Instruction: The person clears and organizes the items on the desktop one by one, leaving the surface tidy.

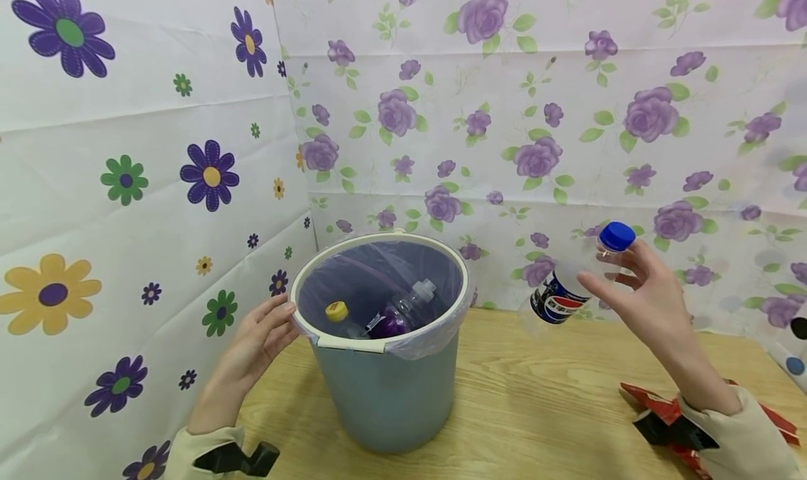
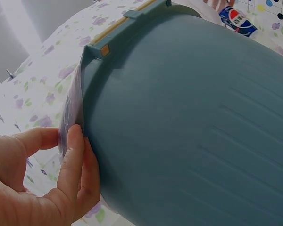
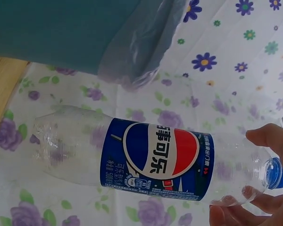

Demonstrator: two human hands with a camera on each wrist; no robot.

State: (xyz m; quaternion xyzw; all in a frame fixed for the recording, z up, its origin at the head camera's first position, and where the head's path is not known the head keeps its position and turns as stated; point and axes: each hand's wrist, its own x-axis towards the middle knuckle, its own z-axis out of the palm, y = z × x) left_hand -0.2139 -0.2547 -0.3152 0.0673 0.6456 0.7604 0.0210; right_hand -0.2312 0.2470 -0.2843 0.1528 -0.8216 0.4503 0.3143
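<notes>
My right hand (image 1: 649, 298) grips a clear plastic Pepsi bottle (image 3: 155, 157) near its neck, below the blue cap (image 1: 617, 236). The bottle hangs tilted in the air to the right of a blue-grey trash bin (image 1: 391, 396), its base toward the lower left. At the bin's left rim, my left hand (image 1: 258, 336) pinches the edge and its thin plastic liner (image 2: 71, 113) between thumb and fingers. Inside the bin lie a bottle with a yellow cap (image 1: 337, 311) and a bottle with purple on it (image 1: 397, 319), its top clear.
The bin stands on a wood-grain table (image 1: 523, 396). A crumpled red wrapper (image 1: 652, 399) lies at the right, partly behind my right sleeve. Flower-printed sheets (image 1: 403, 165) hang close behind and at the left.
</notes>
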